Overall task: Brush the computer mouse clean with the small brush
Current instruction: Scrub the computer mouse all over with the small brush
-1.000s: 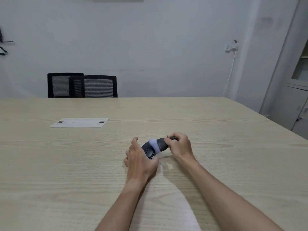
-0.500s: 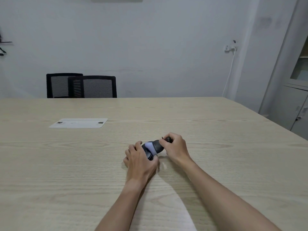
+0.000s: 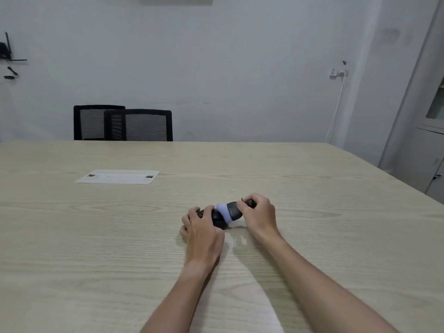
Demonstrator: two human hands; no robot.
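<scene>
Computer mouse (image 3: 217, 218), dark and just below the frame's centre, is pinned to the table (image 3: 96, 236) by the left hand (image 3: 201, 233), fingers curled over it, presumably so it cannot slide. Small brush (image 3: 229, 212) is gripped by the right hand (image 3: 259, 216), its pale bristles laid on the mouse. No writing or brand can be read.

Two black chairs (image 3: 125, 124) behind table (image 3: 72, 248); white plate (image 3: 117, 177) on it.

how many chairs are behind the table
2, both mesh-backed office chairs at the table's far edge, left of centre: left chair, right chair overlapping it. Only the backrests show; more may be hidden.
</scene>
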